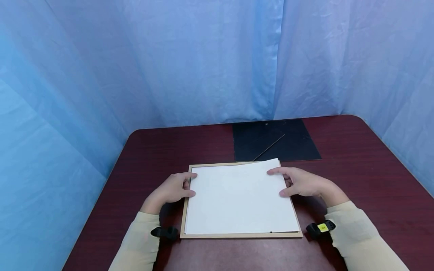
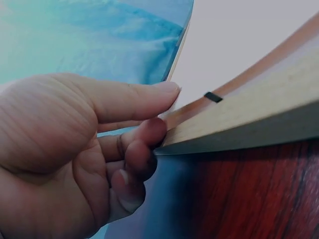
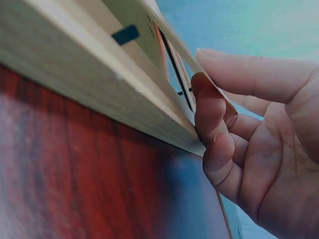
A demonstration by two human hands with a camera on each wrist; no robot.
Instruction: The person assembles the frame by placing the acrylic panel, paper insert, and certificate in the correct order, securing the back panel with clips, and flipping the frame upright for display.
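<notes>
A light wooden picture frame (image 1: 237, 235) lies flat on the dark red table (image 1: 356, 158), with a white sheet (image 1: 237, 195) resting in it. My left hand (image 1: 191, 184) holds the sheet's left edge; in the left wrist view the thumb lies on top while the fingers (image 2: 149, 134) curl against the frame (image 2: 259, 119). My right hand (image 1: 276, 183) is at the sheet's right edge. The right wrist view shows the right hand (image 3: 202, 69) pinching the thin sheet edge between thumb and forefinger, just off the frame (image 3: 99, 74).
A black backing board (image 1: 274, 141) lies on the table behind the frame, near the far edge. Blue curtains (image 1: 169, 75) close in the table on three sides. Small black tabs (image 2: 213, 97) sit on the frame's inner rim.
</notes>
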